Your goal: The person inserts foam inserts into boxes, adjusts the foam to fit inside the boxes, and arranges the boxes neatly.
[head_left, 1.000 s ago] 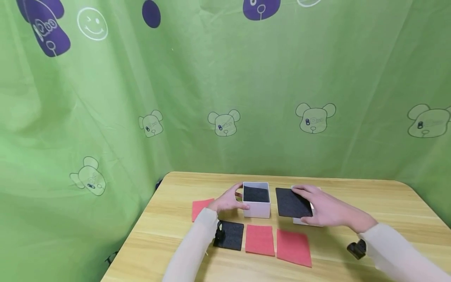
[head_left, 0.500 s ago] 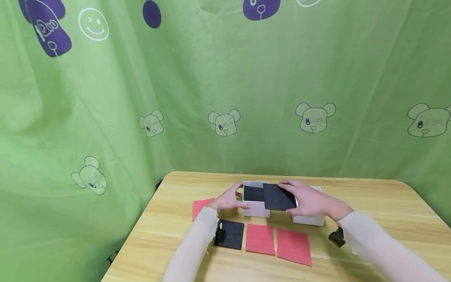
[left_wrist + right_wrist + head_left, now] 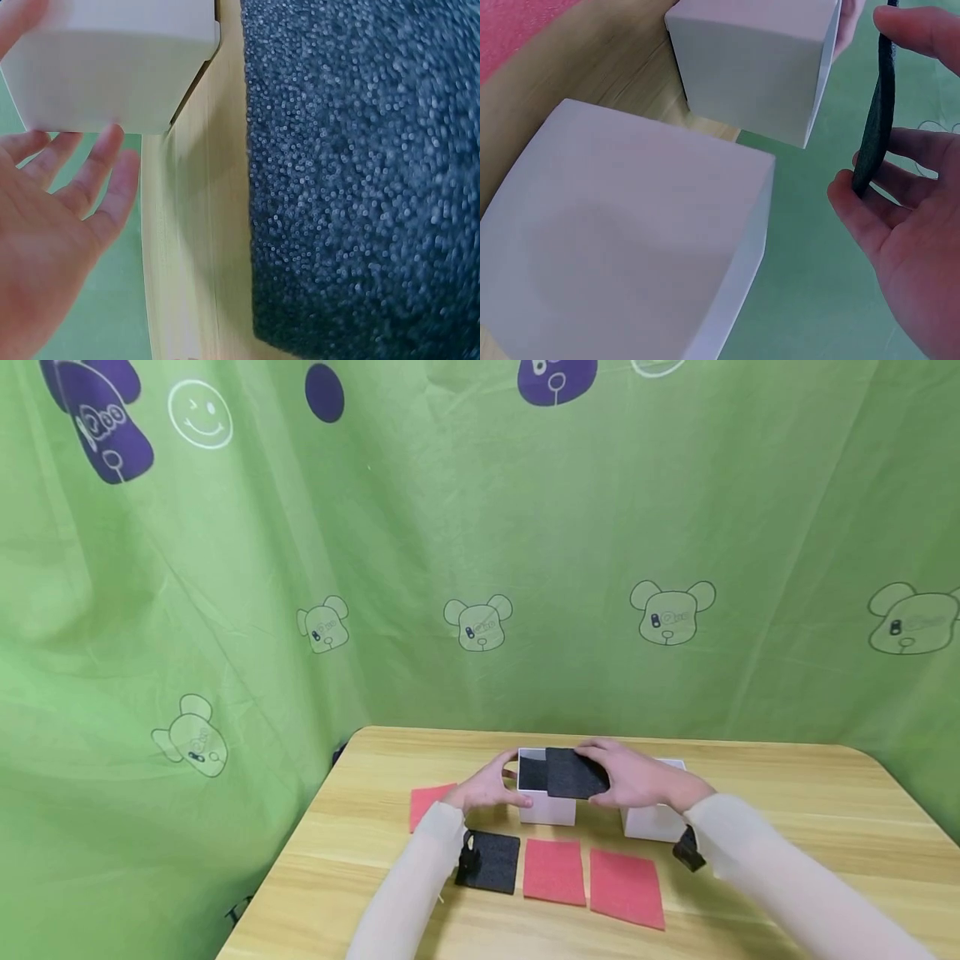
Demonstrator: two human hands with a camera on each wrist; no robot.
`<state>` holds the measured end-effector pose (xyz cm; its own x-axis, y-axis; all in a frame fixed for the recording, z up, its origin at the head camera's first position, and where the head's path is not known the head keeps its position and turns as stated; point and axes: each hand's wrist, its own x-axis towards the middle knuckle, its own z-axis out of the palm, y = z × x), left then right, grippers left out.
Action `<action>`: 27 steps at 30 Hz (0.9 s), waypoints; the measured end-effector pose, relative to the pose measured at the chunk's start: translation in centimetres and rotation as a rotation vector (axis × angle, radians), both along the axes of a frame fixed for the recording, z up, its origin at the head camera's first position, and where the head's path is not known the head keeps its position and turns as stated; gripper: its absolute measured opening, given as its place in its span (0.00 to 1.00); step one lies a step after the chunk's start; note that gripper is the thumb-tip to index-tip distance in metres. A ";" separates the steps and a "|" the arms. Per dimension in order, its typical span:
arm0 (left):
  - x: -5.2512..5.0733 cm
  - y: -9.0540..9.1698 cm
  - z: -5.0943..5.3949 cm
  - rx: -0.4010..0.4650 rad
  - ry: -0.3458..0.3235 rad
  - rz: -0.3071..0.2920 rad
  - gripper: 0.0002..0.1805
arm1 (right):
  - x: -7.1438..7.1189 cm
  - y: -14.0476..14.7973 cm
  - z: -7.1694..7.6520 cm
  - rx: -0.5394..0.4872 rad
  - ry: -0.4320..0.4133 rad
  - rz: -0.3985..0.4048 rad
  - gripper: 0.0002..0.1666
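Note:
My left hand (image 3: 486, 787) holds the left white box (image 3: 549, 810), thumb at its front and fingers behind. Black felt shows inside that open-topped box. Between the thumb and fingers of my right hand (image 3: 636, 777) is a black felt square (image 3: 576, 774), held by its right edge. This square hangs over the right part of the left box's opening. The right wrist view shows the felt (image 3: 877, 112) edge-on, pinched and slightly bent. A second white box (image 3: 651, 824) stands under my right forearm, partly hidden by the hand.
On the wooden table (image 3: 810, 827) lie a black felt square (image 3: 497, 860) below my left wrist, two red felt squares (image 3: 553, 871) in front of the boxes, and another red square (image 3: 427, 803) partly behind the left hand. A green curtain (image 3: 570, 693) hangs behind the table.
My right hand has carried the black felt square leftward, from above the right box to over the left box. The left hand and left box have stayed in place.

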<state>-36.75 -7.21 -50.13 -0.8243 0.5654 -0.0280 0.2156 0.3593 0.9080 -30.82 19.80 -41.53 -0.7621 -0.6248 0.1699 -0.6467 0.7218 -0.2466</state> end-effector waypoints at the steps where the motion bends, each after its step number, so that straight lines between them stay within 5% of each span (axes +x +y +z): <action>1: 0.0 0.0 0.0 0.006 -0.001 -0.005 0.56 | -0.2 -0.1 -0.1 -0.002 -0.004 0.001 0.46; 27: -0.6 -0.2 -0.5 0.021 -0.008 -0.021 0.54 | -3.6 -2.7 -2.3 -0.016 -0.078 0.002 0.44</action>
